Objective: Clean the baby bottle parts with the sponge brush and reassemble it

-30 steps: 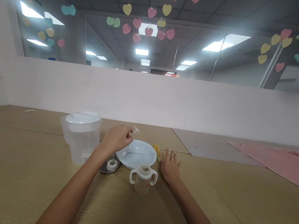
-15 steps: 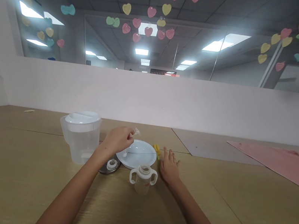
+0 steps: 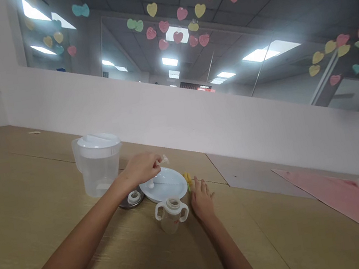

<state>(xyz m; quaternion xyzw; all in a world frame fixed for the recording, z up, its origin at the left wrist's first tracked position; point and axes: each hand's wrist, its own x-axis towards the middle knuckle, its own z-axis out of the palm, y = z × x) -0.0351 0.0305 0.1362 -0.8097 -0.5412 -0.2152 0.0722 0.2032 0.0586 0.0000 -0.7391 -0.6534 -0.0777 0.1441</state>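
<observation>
My left hand [image 3: 141, 169] pinches a small translucent piece [image 3: 164, 159], perhaps a silicone teat, above the rim of a white round plate [image 3: 163, 184]. My right hand [image 3: 202, 200] rests flat on the wooden table with its fingers spread, holding nothing. Just left of it stand a handled clear baby bottle [image 3: 171, 215] with no teat on top and a small yellow-green item [image 3: 188, 180]. A metal-and-white bottle collar [image 3: 133, 199] lies under my left wrist.
A clear plastic pitcher [image 3: 98, 164] with a white lid stands behind my left forearm. A white wall [image 3: 178, 125] runs along the table's far side. A grey panel [image 3: 250, 173] and a pink board [image 3: 347, 203] lie to the right.
My hands have barely moved. My right hand sits slightly further left, and my left hand still pinches the translucent piece.
</observation>
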